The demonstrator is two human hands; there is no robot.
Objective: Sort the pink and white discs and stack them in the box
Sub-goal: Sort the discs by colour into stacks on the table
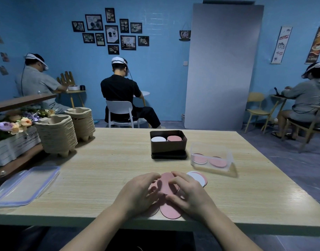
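While the pink discs [166, 184] lie spread near the front edge of the tabletop [104, 160], the left hand [137, 193] and right hand [189, 195] curl their fingers round the pile and pinch it from both sides. It is best to push the pinks into one neat pile, leave the white disc [198, 178] beside them, then lift them to the pink side of the box [168, 148].

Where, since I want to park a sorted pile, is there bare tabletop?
Bare table runs between the clear lid and the left hand, and from the pulp tray stacks across to the dark box. Crowded: near centre, where it and the right hand cover the pink discs, with the white disc and clear container to their right.
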